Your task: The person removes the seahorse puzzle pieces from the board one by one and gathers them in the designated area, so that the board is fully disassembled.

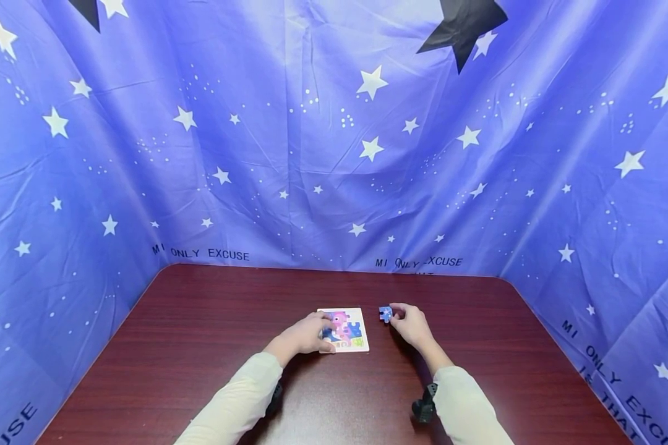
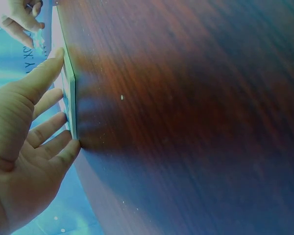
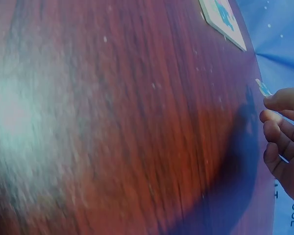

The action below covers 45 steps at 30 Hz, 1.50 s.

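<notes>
A square jigsaw board (image 1: 356,314) with a pale frame lies on the table, showing a pink figure over blue and a green patch at the lower right. Spread across its left side, my left hand (image 1: 310,334) rests on it. In the left wrist view, the thumb and fingertips of that hand (image 2: 36,122) touch the board's edge (image 2: 73,105). To the right of the board, my right hand (image 1: 414,326) pinches a blue puzzle piece (image 1: 385,314) with a light star shape. The right wrist view shows this piece (image 3: 262,88) raised above the tabletop, partly hidden by the fingers.
The dark red-brown wooden table (image 1: 200,346) has rounded far corners. A blue cloth (image 1: 289,154) with white stars and lettering hangs behind it and along both sides. A black device (image 1: 425,405) is worn at the right wrist.
</notes>
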Available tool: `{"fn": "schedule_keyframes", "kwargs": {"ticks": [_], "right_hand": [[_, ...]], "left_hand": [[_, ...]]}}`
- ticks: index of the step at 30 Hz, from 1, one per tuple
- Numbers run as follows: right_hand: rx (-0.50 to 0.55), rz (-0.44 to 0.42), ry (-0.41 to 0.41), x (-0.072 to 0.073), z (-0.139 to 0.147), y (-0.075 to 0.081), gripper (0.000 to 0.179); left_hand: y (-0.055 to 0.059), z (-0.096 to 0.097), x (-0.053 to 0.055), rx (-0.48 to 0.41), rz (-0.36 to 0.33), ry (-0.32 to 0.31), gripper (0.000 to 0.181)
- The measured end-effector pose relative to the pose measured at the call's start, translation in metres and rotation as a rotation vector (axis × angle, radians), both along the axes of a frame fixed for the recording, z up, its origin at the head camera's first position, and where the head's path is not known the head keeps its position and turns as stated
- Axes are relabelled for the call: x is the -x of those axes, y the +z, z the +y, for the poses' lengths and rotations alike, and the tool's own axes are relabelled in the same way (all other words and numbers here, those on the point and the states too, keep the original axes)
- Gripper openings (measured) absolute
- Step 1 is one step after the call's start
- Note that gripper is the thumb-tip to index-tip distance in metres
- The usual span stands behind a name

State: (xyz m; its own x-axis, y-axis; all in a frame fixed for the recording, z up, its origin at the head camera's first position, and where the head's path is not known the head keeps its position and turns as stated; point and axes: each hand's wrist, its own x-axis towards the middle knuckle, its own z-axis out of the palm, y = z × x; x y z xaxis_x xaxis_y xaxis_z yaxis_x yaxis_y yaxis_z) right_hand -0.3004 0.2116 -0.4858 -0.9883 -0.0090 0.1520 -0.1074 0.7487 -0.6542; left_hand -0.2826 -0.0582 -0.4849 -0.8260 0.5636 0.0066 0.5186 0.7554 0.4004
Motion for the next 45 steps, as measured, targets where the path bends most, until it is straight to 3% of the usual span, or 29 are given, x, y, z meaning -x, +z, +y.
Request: {"fn": "schedule_keyframes", "kwargs": {"ticks": [19, 45], "right_hand": [[0.037, -0.029, -0.036, 0.000, 0.030, 0.000, 0.034], [-0.004, -0.053, -0.084, -0.003, 0.054, 0.003, 0.035]], "left_hand": [[-0.002, -0.001, 0.000, 0.001, -0.001, 0.007, 0.050], [-0.002, 0.002, 0.000, 0.011, -0.020, 0.012, 0.050]]}}
